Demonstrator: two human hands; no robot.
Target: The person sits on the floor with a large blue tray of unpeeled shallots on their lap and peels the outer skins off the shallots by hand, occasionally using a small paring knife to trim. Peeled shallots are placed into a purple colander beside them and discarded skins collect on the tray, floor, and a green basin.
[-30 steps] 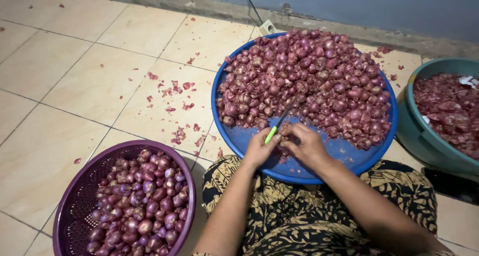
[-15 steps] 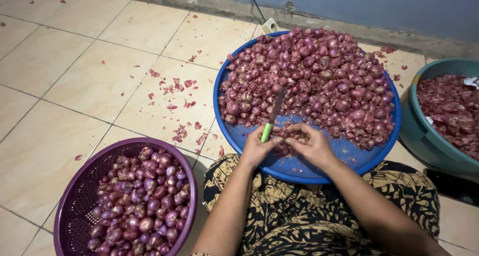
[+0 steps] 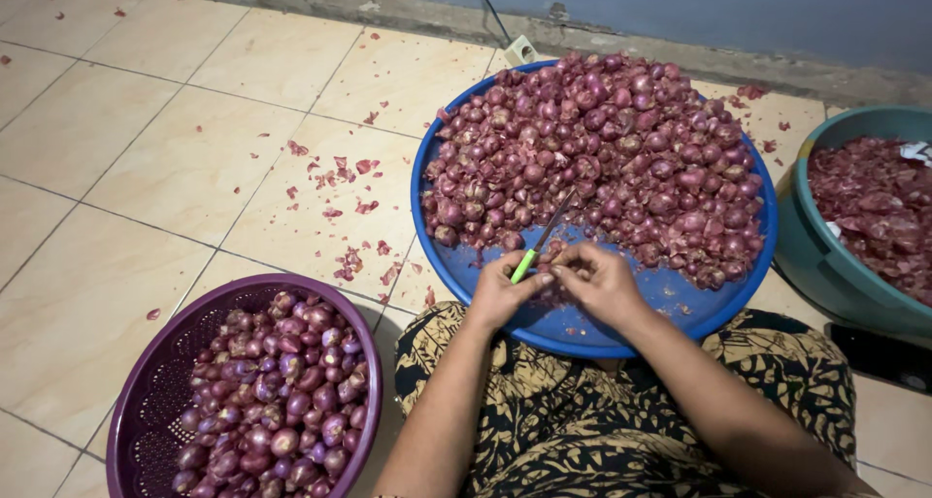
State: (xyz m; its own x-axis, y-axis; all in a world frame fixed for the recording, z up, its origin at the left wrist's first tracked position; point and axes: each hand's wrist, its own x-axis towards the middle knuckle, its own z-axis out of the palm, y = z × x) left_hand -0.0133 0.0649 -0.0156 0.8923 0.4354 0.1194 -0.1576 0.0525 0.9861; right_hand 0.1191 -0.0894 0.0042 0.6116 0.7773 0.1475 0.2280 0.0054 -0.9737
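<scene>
Left hand (image 3: 500, 289): fingers clamped on the green handle of a small knife (image 3: 540, 241). The blade points up and away, toward the heap of shallots (image 3: 602, 158).

Right hand (image 3: 602, 280): fingers closed together on a single shallot (image 3: 560, 258), held just beside the knife handle. The two hands meet over the bare near part of the blue tray (image 3: 680, 304). The held shallot is mostly hidden by the fingers; its state cannot be told.

Blue tray: round, resting partly on the floor (image 3: 126, 168) and partly over the person's lap. The heap fills its far half and right side.

Purple basket (image 3: 146, 401): on the floor to the left of the lap, well apart from the tray, and filled with smooth, shiny shallots.

Teal tub (image 3: 825, 265): at the right, just beside the tray, holding reddish skins.

Scattered skin scraps (image 3: 340, 182) lie on the tiles left of the tray. A patterned dark-and-yellow cloth (image 3: 602, 430) covers the lap.
</scene>
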